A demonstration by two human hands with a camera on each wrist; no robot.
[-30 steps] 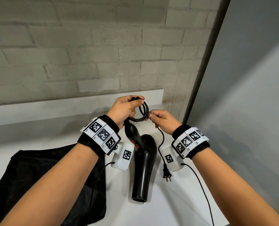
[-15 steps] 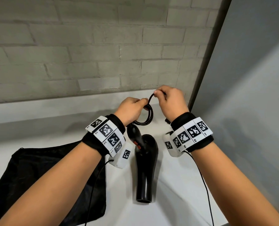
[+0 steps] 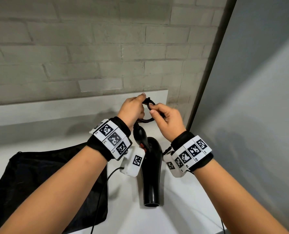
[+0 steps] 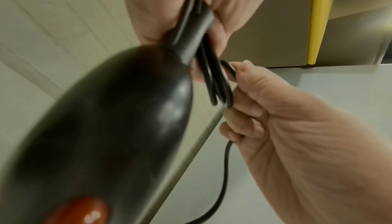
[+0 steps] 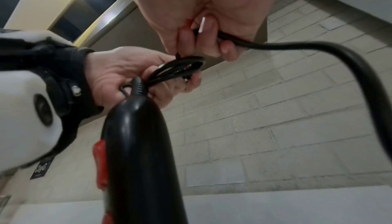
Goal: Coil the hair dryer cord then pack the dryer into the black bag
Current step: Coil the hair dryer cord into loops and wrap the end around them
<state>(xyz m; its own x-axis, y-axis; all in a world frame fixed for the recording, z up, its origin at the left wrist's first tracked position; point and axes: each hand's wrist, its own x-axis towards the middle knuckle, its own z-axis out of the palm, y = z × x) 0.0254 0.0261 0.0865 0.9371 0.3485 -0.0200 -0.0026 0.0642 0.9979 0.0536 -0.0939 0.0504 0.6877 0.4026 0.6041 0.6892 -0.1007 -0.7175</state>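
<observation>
A black hair dryer [image 3: 152, 168] with a red switch [image 5: 101, 162] hangs nozzle-down above the white counter, held up by its cord end. My left hand [image 3: 133, 110] grips the coiled black cord [image 3: 148, 105] at the top of the handle [image 4: 118, 127]. My right hand [image 3: 167, 120] pinches the loose stretch of cord [image 5: 318, 46] right beside the coil [image 5: 180, 68]; the plug end is tucked in its fingers. The black bag [image 3: 39, 179] lies flat on the counter at the left, below my left forearm.
A grey brick wall [image 3: 89, 48] and a low white ledge [image 3: 56, 108] stand behind the hands. A grey panel [image 3: 258, 98] closes the right side. Thin sensor cables [image 3: 100, 196] trail from both wrist units over the counter [image 3: 174, 208].
My right hand came down from above the coil to meet the left hand at the coil's right side, laying on another turn. The hanging plug seen a second ago is drawn up into the hands.
</observation>
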